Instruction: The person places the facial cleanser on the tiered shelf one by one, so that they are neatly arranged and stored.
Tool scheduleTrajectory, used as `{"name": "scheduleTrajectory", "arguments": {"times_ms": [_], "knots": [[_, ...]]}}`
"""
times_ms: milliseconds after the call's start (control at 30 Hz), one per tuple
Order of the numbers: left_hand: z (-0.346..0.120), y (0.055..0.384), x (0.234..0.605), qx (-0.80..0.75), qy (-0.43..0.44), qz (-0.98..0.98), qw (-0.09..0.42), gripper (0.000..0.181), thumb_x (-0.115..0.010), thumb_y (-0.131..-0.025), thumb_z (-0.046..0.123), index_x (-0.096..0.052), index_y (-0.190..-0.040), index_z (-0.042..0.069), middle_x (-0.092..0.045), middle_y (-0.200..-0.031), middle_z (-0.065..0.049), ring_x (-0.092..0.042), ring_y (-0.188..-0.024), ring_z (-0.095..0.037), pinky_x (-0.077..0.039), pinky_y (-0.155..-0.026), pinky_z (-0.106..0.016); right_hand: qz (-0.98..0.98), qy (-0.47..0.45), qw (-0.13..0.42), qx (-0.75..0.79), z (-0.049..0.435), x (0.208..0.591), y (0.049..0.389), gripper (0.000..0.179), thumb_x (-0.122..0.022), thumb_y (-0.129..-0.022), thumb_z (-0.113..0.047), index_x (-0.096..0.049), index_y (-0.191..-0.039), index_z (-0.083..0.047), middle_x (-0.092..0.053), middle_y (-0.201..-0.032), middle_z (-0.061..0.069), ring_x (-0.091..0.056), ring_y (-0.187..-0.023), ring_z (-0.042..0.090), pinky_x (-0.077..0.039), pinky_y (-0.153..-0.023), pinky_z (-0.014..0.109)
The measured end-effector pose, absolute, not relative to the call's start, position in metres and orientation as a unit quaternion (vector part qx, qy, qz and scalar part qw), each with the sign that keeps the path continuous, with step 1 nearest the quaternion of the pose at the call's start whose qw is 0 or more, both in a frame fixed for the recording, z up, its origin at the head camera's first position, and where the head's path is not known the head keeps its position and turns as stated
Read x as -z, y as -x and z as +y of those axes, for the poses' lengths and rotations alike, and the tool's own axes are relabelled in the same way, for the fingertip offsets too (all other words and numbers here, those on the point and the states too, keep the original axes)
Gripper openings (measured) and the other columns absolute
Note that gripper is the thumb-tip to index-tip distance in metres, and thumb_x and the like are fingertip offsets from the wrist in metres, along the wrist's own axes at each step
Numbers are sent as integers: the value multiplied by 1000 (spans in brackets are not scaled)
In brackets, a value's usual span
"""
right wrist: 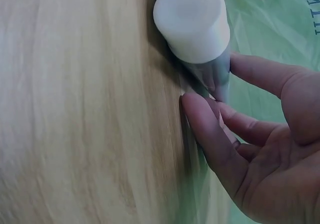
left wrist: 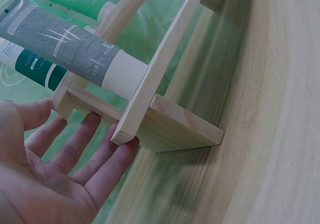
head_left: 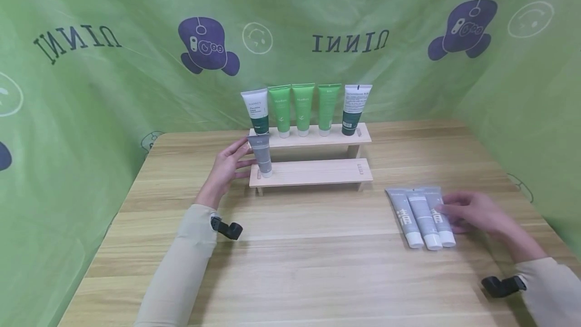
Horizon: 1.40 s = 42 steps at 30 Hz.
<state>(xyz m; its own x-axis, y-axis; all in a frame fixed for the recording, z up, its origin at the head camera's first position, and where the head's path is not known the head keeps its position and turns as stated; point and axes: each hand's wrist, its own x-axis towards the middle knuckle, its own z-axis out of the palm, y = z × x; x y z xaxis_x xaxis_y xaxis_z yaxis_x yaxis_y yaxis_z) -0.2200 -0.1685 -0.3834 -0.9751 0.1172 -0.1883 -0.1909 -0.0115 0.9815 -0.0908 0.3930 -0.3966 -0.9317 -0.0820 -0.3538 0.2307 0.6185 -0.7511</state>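
My left hand is at the left end of a two-step wooden stand, its fingertips touching the end edges with fingers extended. Beside it, a grey squeeze tube stands cap down on the lower step. That tube leans close by in the left wrist view. On the table to the right, three grey tubes lie side by side. My right hand pinches the edge of the rightmost grey tube, thumb above and fingers beneath. Its white cap faces the right wrist camera.
Along the upper step stand a white-and-green tube, three green tubes including a middle one, and another white-and-green tube. The other flat grey tubes lie left of the pinched one. A green printed curtain hangs behind the table.
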Motion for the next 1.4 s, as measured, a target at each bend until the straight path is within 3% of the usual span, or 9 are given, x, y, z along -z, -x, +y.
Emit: {"name": "scheduleTrajectory", "arguments": {"times_ms": [333,867,1100,1400], "knots": [[-168,220,383,-715,32,690,109,50,-48,-108,29,-38,-157,22,-51,-146,-18,-58,-123,-39,-52,-97,-54,872,-39,177,455,393,397,92,65,-66,-98,-19,-36,-138,22,-66,-109,24,-68,-82,23,-61,-70,37],[-170,221,384,-717,29,687,111,51,-49,-107,30,-37,-157,23,-50,-147,-18,-56,-125,-40,-51,-99,-54,849,-39,175,497,399,398,88,64,-63,-100,-13,-29,-139,24,-67,-104,17,-68,-83,22,-62,-73,39],[-169,221,383,-718,28,687,110,51,-49,-107,31,-37,-157,23,-50,-147,-19,-56,-125,-41,-51,-98,-55,862,-22,158,481,393,388,86,65,-62,-101,-18,-30,-140,23,-61,-117,34,-68,-89,20,-61,-75,39],[-169,221,384,-717,26,688,109,51,-49,-107,31,-38,-156,24,-50,-147,-18,-56,-124,-40,-51,-98,-55,871,0,150,467,364,366,95,67,-63,-101,-24,-32,-144,17,-54,-130,37,-68,-95,26,-61,-76,37]]}}
